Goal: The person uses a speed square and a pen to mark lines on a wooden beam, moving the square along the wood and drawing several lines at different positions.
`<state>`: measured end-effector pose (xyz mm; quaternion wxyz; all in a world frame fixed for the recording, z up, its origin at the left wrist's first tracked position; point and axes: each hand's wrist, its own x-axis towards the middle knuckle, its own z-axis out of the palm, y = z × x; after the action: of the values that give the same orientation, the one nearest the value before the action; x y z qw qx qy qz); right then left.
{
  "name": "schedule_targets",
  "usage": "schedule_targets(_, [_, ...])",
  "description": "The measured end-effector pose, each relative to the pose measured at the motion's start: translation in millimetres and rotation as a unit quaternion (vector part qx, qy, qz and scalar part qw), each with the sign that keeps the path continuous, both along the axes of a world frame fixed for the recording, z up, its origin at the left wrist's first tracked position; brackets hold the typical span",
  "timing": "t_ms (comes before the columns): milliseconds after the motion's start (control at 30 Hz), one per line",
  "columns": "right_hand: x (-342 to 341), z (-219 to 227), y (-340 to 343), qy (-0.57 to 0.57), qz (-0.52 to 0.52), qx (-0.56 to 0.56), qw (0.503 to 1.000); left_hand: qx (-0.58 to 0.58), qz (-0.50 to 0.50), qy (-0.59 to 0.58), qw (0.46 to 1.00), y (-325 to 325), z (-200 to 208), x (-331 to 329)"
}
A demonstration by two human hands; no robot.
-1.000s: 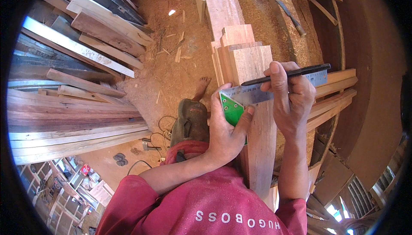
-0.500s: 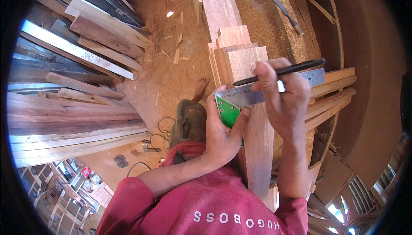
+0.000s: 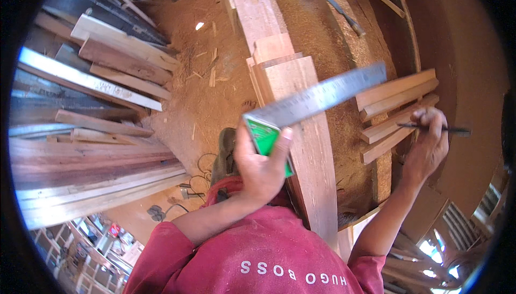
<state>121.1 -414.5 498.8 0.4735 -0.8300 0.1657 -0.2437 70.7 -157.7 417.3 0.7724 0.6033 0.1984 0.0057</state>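
My left hand (image 3: 262, 166) is closed round the green handle of a try square (image 3: 322, 98). Its steel blade slants up to the right above a wooden board (image 3: 313, 157), slightly blurred. Whether the blade touches the board I cannot tell. Off to the right, my right hand (image 3: 428, 141) pinches a slim black pencil or marker (image 3: 458, 131), lying crosswise in the fingers above some short wooden bars (image 3: 395, 129). Beyond the try square, the board's end rests over other stacked wood pieces (image 3: 272, 48).
A long plank with a mortise hole (image 3: 248, 12) runs away at the top. A chisel (image 3: 346, 17) lies at the upper right. Stacked timber (image 3: 97, 149) fills the left side. Sawdust and shavings cover the floor (image 3: 188, 68). A cable (image 3: 205, 164) lies near my leg.
My right hand has moved away to the right with the pencil or marker, off the try square. The try square has tilted, its blade's far end swinging up and away from me.
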Motion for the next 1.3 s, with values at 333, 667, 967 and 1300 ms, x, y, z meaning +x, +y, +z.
schedule_targets(333, [-397.7,19.4,-69.7,0.432,-0.299,-0.195,0.828,0.002,0.113,-0.109,0.988,91.1,2.1,147.8])
schedule_targets(667, [-573.6,-41.0,98.9,0.318,-0.525,0.116,0.781,0.036,0.028,0.022,0.999,80.9,-55.5,105.8])
schedule_targets(967, [-564.0,-88.9,132.5,0.113,-0.636,0.097,0.757,0.197,-0.211,-0.212,0.934,60.5,-66.0,122.7])
schedule_targets(1300, [-575.1,-6.6,146.1,0.046,-0.554,0.145,0.818,0.284,-0.218,-0.233,0.904,71.0,29.3,138.8])
